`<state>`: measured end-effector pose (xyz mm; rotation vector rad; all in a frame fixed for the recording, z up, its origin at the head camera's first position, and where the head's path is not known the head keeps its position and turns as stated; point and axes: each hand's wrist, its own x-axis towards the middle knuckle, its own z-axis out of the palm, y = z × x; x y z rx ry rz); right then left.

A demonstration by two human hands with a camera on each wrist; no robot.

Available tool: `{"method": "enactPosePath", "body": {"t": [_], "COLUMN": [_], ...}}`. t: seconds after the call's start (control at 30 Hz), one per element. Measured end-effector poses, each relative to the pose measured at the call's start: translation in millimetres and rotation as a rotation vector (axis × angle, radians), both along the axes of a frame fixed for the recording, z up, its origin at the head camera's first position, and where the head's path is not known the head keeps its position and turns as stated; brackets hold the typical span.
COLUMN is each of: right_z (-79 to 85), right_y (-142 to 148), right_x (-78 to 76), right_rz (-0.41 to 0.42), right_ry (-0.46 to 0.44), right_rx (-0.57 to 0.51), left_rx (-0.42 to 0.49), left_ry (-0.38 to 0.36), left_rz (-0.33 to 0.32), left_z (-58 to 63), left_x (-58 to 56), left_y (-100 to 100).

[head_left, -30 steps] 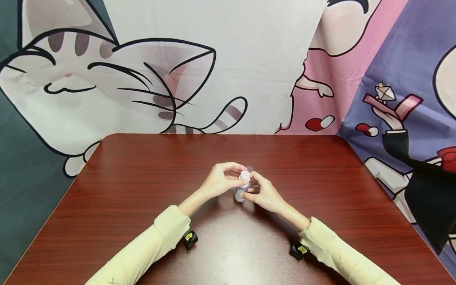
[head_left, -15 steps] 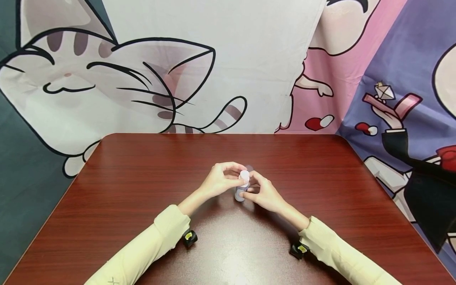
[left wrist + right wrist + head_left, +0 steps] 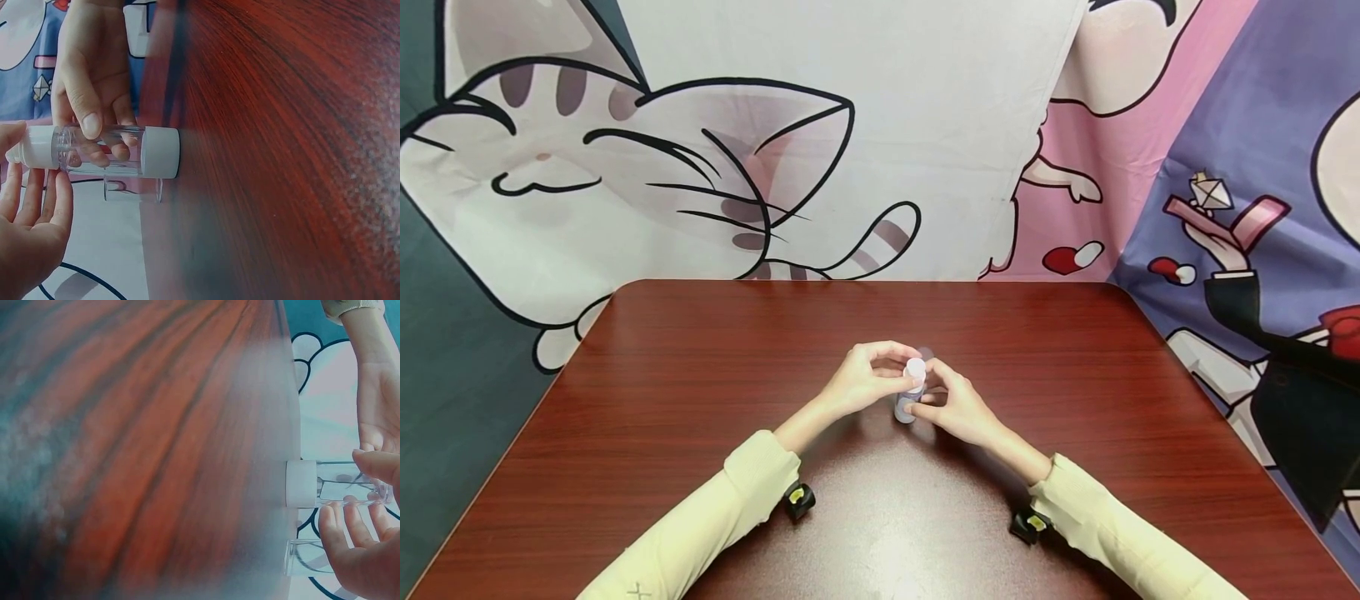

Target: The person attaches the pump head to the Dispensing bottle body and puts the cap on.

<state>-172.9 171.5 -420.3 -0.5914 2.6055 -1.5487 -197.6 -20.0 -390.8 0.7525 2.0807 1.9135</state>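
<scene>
A clear cylindrical bottle with a white base stands upright on the table between my hands. My left hand pinches its white top between thumb and fingers. Lower down, my right hand grips the clear body, its thumb on one side and fingers on the other, as the left wrist view shows. Just behind the bottle stands a clear, cup-like piece, touched by neither hand in the head view. Fingers partly cover the bottle's middle.
The brown wood-grain table has rounded far corners. Behind it hangs a cloth backdrop printed with cartoon figures. A small black wrist camera sits under the left sleeve, another camera under the right.
</scene>
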Motion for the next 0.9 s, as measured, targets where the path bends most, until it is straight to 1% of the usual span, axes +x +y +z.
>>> {"method": "enactPosePath", "body": {"t": [0.27, 0.5, 0.7, 0.8, 0.83, 0.9], "right_z": [1.1, 0.3, 0.6, 2.4, 7.6, 7.8], "right_y": [-0.8, -1.0, -1.5, -2.3, -3.8, -3.7], "right_x": [-0.8, -0.9, 0.1, 1.8, 4.6, 4.9], "right_rz": [0.004, -0.006, -0.012, -0.019, -0.020, -0.021], "right_ry": [0.001, 0.006, -0.010, -0.018, -0.020, -0.020], "right_rx": [0.008, 0.011, 0.017, 0.017, 0.020, 0.020], "left_rx": [0.008, -0.007, -0.001, -0.003, -0.004, -0.005], "left_ry": [0.021, 0.014, 0.017, 0.020, 0.021, 0.021], "left_rz": [-0.028, -0.034, -0.047, -0.049, -0.048, -0.048], "left_z": [-0.5, -1.8, -3.5, -3.3, -3.1, -2.7], "left_x": [-0.5, 0.2, 1.4, 2.6, 2.9, 3.3], "left_y": [-1.5, -2.1, -1.5, -0.9, -0.7, -0.5]}}
